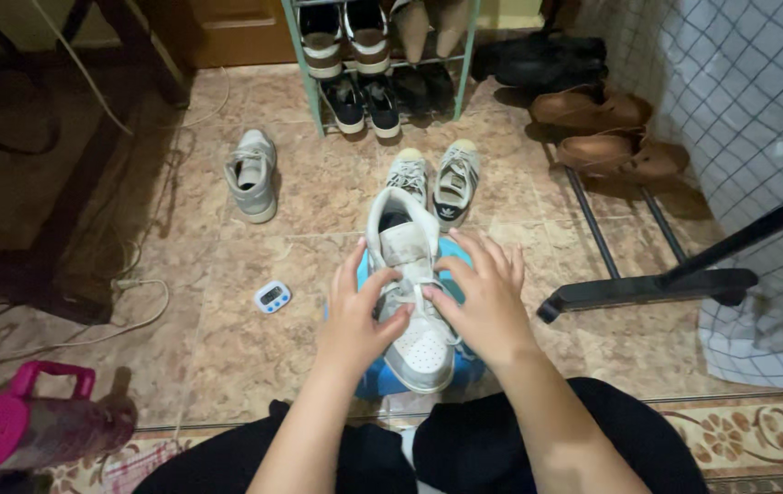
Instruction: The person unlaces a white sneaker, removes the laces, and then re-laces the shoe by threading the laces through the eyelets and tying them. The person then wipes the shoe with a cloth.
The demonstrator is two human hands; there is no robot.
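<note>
The left hand [355,320] is laid against the left side of a white and grey lace-up high-top sneaker [412,302], its fingers curled narrowly and pinched on the white laces [417,295] near the middle of the shoe. The right hand [487,302] is set against the other side, its fingers spread wide over the shoe's flank while thumb and forefinger are closed on the same laces. Held from both sides like this, the sneaker appears to be steadied so that the lacing can be worked. The shoe is stood upright with its toe towards the person and its tongue pulled up and away, which leaves the lace rows exposed. It is rested on a bright blue flat pad [368,375] that is spread on the tiled floor [226,348], seemingly to keep the sole off the tiles.

Just left of the pad, a small white and blue digital timer [272,296] is laid face up. Beyond the held shoe, a pair of worn white low-top sneakers [434,181] is set side by side, and a single grey sneaker [251,174] is left apart to the left. Further back, a green metal shoe rack [382,64] is filled with dark shoes, and brown leather shoes [606,133] are lined up to its right. A pink-capped bottle [30,430] is seen at the lower left edge.
</note>
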